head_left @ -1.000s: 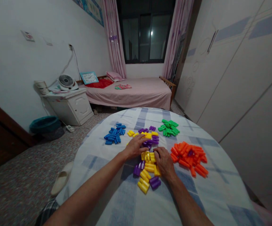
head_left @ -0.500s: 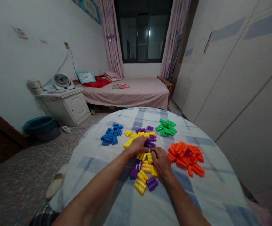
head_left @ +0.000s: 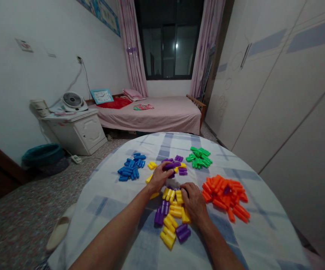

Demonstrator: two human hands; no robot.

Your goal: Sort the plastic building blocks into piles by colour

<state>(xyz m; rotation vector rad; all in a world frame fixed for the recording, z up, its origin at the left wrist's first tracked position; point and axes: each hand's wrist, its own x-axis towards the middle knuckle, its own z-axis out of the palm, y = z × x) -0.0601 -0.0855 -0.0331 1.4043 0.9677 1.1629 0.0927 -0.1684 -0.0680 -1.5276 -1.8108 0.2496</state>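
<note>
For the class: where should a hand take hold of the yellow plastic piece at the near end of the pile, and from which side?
Pinch the yellow plastic piece across its middle, from above and the near side: it lies on its side, long and rounded, at the pile's near edge on the tablecloth.

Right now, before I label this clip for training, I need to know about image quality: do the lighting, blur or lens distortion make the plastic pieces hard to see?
Head view: the wide lens bends the wardrobe doors and curves the cloth-covered round table; the room is dim, with one bright glare spot on the window; the orange plastic pieces still read clearly, without heavy blur; the left hand and right hand cast only soft shadows.
</note>
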